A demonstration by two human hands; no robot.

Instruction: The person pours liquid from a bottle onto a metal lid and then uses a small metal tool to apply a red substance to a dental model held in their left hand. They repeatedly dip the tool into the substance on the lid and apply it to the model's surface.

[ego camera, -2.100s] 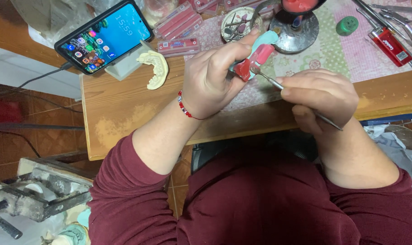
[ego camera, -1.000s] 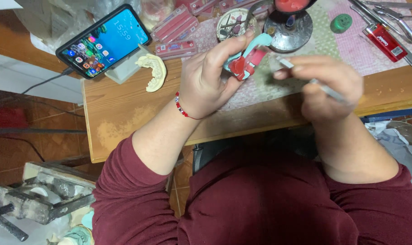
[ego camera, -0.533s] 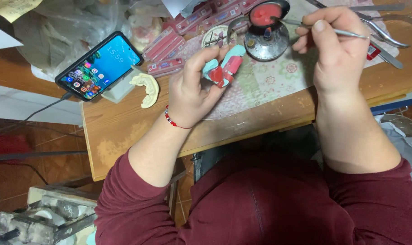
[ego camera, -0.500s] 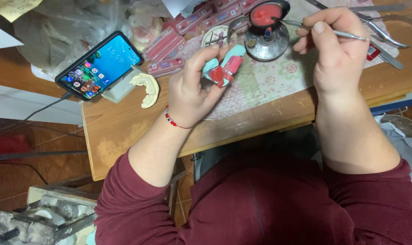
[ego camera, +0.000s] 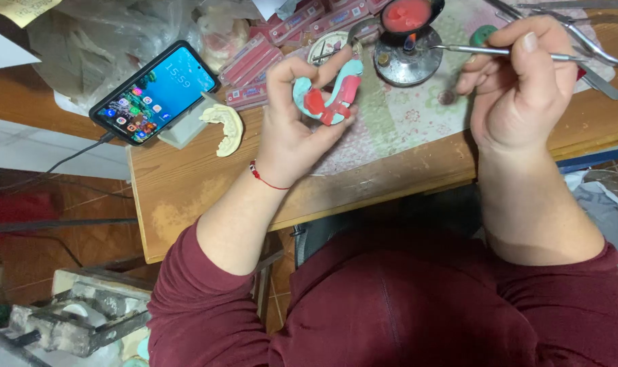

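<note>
Change since the earlier frames: the right hand, which two seconds ago worked its tool against the cast held by the left hand, now sits up and to the right, with the tool tip at the burner; the left hand keeps its grip on the cast and has lifted slightly toward the far edge of the table.
Phone: a black smartphone with a lit blue screen (ego camera: 155,92) leans on a pale block at the left of the wooden table (ego camera: 186,190), a cable trailing off its lower end.
Loose cast: a cream plaster dental arch (ego camera: 224,128) lies on the table just beside the phone.
Left hand: the left hand (ego camera: 297,126) is raised, palm toward the camera, wrist bent back, a red bead bracelet on the wrist; thumb and fingers are closed around a turquoise horseshoe-shaped dental cast with red wax on it (ego camera: 328,95), held above the flowered cloth, near the table's middle.
Burner: a round metal burner with a red wax dish on top (ego camera: 407,41) stands just beyond the cast.
Right hand: the right hand (ego camera: 520,81) is curled, fingers pinched shut on a thin steel wax tool (ego camera: 499,51); the tool lies level, its tip pointing left at the burner.
Far right: steel pliers (ego camera: 594,47) lie on the table behind the right hand.
</note>
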